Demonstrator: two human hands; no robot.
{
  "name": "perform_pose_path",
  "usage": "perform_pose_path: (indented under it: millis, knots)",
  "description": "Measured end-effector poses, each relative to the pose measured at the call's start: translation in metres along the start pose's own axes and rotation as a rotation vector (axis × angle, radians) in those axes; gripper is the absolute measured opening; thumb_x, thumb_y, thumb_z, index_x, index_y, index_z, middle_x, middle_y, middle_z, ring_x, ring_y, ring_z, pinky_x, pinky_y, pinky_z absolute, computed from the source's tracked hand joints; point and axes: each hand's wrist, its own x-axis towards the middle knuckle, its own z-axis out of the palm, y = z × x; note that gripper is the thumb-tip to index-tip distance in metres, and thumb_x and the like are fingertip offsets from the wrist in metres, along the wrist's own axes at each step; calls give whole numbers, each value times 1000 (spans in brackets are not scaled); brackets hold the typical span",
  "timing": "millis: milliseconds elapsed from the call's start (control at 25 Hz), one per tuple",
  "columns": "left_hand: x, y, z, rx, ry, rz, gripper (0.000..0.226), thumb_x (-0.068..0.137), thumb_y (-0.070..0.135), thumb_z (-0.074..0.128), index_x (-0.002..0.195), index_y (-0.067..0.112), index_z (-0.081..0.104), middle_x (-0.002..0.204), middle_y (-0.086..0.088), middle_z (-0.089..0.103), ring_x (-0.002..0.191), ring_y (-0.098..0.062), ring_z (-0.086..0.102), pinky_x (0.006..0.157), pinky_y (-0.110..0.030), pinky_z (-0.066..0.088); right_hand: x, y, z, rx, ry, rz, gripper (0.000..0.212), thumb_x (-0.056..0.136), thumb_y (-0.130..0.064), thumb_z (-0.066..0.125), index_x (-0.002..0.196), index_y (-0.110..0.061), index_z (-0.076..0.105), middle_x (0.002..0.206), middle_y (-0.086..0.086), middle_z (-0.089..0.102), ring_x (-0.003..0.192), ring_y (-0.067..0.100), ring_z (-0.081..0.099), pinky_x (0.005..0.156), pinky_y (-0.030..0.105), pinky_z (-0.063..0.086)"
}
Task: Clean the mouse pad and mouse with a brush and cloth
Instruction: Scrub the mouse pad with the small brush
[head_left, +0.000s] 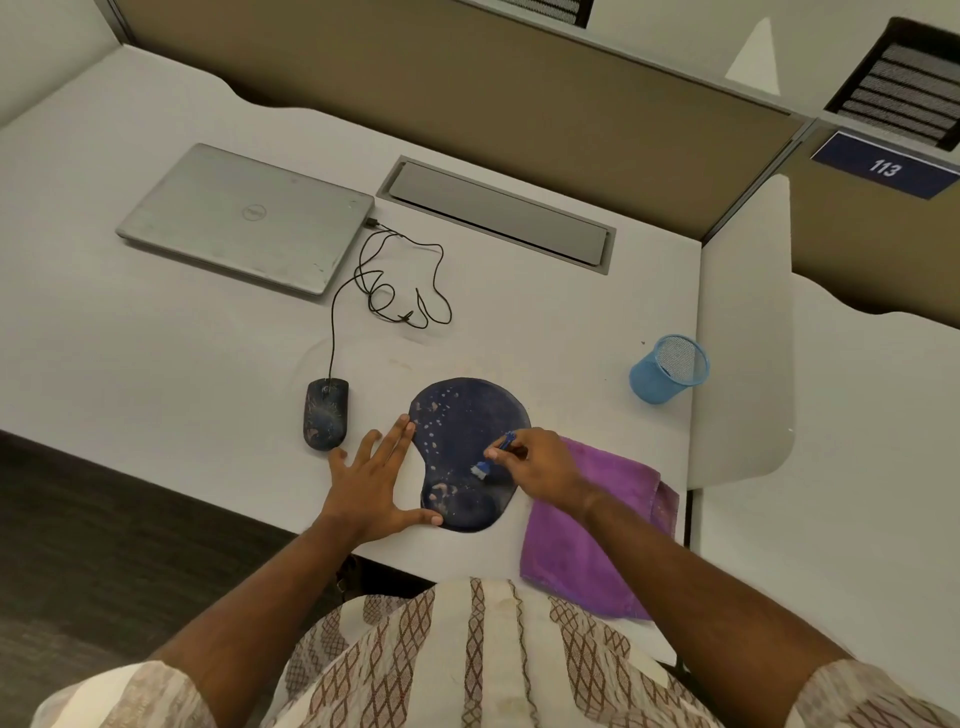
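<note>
Brushing step: right hand (540, 462) pinches a small blue brush (493, 457), bristles down on the mouse pad (462, 441) under it. Left hand (374, 478) lies flat, fingers spread, bracing the pad's edge. Mouse (326, 413) sits just beyond the left hand, cloth (587, 525) beneath the right wrist. Likely next: cloth wipe. Mesh cup (667, 370) looks empty.

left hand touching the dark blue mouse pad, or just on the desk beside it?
Touching. In the head view the left hand lies flat, fingertip and thumb tip overlapping the left edge of the dark blue speckled mouse pad, no gap visible.
</note>
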Motion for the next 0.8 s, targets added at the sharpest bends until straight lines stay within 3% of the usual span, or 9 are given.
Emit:
perform_pose_path:
  millis: [120,280,360,520,600,800]
  knots:
    - [-1,0,0,0,3,-2,133,52,108,24,152,35,-26,160,16,-29,154,-26,1,113,-68,14,3,7,1,-62,-55,33,18,93,-32,64,93,-19,77,84,-9,73,75,7,65,70,24,53]
    - [-1,1,-1,-10,0,-5,133,52,108,24,151,36,-27,161,16,-28,154,-26,1,113,-69,12,6,21,-17,-206,-234,54,27,91,-30,66,70,-12,65,59,-7,57,54,7,52,54,21,42]
    - [0,1,-1,-13,0,-6,133,52,109,23,151,36,-27,160,16,-29,154,-26,1,114,-69,12,8,22,-26,-155,-199,79,28,89,-31,69,70,-11,66,60,-3,60,53,6,52,52,19,42]
    - [-1,1,0,-19,-4,-4,133,52,108,26,152,36,-26,161,17,-28,154,-26,1,114,-68,13,6,15,-17,63,56,94,21,88,-32,71,88,-12,78,81,-3,75,69,6,66,65,22,52]
    - [-1,1,-1,-16,-4,-4,134,52,108,27,152,36,-26,161,17,-28,154,-26,1,113,-68,13,-3,16,-3,35,12,101,20,90,-32,68,90,-14,77,81,-3,74,72,9,67,68,25,54]
    - [-2,2,-3,-10,-16,-6,133,54,107,27,152,35,-26,162,15,-27,154,-26,0,114,-68,12,-15,34,-3,-132,-171,128,25,92,-31,65,78,-10,68,65,3,62,57,8,54,58,26,47]
